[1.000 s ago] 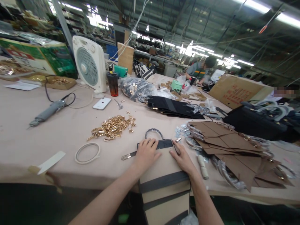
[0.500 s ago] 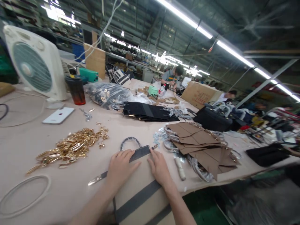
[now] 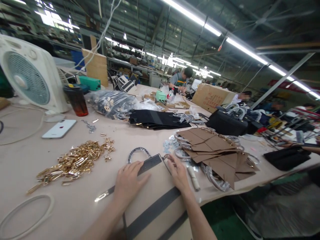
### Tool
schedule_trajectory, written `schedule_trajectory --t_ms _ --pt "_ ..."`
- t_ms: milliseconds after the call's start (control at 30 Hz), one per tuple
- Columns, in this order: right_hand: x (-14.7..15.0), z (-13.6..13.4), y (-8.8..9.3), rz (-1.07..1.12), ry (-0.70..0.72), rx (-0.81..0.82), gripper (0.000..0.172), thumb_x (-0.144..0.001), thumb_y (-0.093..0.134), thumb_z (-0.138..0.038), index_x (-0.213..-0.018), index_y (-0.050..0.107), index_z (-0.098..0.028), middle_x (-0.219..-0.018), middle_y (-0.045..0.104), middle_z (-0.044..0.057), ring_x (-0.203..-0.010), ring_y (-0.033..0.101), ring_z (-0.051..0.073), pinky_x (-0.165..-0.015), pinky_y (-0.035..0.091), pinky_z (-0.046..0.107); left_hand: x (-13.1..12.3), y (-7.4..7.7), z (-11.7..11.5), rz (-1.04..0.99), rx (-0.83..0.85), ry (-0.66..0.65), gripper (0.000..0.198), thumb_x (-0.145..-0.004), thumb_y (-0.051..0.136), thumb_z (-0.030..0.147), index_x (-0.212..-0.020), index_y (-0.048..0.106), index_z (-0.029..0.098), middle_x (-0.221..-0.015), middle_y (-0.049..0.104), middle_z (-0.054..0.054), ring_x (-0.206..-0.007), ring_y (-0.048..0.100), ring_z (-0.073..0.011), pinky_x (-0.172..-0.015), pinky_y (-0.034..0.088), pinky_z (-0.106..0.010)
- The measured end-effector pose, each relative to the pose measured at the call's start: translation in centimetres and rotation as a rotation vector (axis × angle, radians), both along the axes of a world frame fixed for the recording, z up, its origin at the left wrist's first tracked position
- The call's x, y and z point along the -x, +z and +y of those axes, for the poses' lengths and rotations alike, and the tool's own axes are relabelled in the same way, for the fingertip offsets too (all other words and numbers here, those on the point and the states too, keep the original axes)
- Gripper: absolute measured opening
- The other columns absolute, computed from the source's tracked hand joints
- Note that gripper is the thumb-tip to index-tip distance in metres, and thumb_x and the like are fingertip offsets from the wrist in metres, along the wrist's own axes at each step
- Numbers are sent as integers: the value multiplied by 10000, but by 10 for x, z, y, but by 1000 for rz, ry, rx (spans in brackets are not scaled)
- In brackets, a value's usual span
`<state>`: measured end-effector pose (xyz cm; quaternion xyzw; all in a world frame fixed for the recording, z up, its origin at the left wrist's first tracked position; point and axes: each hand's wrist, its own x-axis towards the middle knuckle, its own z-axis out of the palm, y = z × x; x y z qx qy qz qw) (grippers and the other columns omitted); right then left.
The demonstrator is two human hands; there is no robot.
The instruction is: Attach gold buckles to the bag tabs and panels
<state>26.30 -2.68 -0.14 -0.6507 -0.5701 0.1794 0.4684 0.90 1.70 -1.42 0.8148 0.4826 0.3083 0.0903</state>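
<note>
A striped beige panel (image 3: pixel 153 186) is laid at the near edge of the desk (image 3: pixel 147 138). It is partly covered by the left hand (image 3: pixel 130 178), thumb spread wide; its right side is touched by the right hand (image 3: pixel 178 171), whose grip cannot be told. Gold pieces (image 3: pixel 75 161) are heaped leftward.

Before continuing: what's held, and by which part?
Left hand rests on the striped bag near its top; whether the right hand holds its edge cannot be told.
</note>
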Motion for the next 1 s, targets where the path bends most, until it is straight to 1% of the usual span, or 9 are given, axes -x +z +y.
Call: schedule_trajectory --t_ms 67,133,267,367,467,667,800,900,1000 --pt "-17 17 6 -2 -94 -74 420 -1031 526 -468 -1360 643 -237 -1270 724 111 -1136 681 270 -964 548 399 0 1 -1 -8 8 -6 451 -924 707 493 -1313 655 270 -1360 692 -68 -1251 622 -316 -1079 448 -507" --pt "-35 38 12 -122 -105 -79 383 -1028 510 -439 -1286 681 -213 -1224 739 117 -1093 689 264 -928 551 385 0 3 -2 -17 16 -6 443 -922 714 478 -1308 657 270 -1362 691 -64 -1256 619 -311 -1086 444 -502" --pt "-64 80 15 -397 64 71 274 -947 565 -273 -1123 763 -206 -1156 762 99 -1082 688 257 -1005 513 394 1 6 -4 -33 48 6 442 -910 736 458 -1299 656 263 -1357 692 -58 -1249 618 -299 -1086 439 -497" --pt "-73 99 10 -428 123 141 265 -872 609 -200 -1058 797 -199 -1113 772 104 -1062 689 272 -1029 489 416 2 10 -7 -47 74 6 446 -902 756 442 -1296 650 262 -1352 693 -56 -1245 614 -287 -1092 426 -489" --pt "-79 111 5 -440 147 204 217 -833 649 -199 -969 818 -200 -1059 779 112 -1033 688 297 -1012 481 437 2 13 -10 -61 91 -1 470 -889 778 445 -1300 641 263 -1352 691 -49 -1250 606 -278 -1097 415 -482" --pt "-86 122 8 -404 149 286 74 -780 725 -220 -792 797 -211 -853 772 80 -843 676 271 -882 487 387 2 14 -11 -64 103 0 474 -890 775 450 -1302 636 263 -1355 687 -59 -1254 600 -283 -1099 406 -476" --pt "-79 120 11 -320 108 243 59 -721 751 -181 -676 718 -203 -753 720 58 -792 626 236 -873 462 366 2 12 -10 -52 90 -1 465 -901 759 445 -1310 628 266 -1364 678 -53 -1258 597 -283 -1105 406 -480" --pt "-68 109 13 -212 60 151 98 -779 735 -294 -767 703 -202 -825 710 56 -841 613 235 -888 464 372 3 12 -9 -40 88 2 478 -909 745 452 -1332 607 278 -1379 664 -49 -1265 585 -281 -1103 416 -485" --pt "-50 86 16 -89 26 75 323 -902 624 -484 -1013 698 -189 -877 691 58 -794 605 221 -776 489 353 2 18 -10 5 68 1 501 -892 762 429 -1343 598 282 -1448 612 -62 -1340 514 -318 -1122 405 -518"
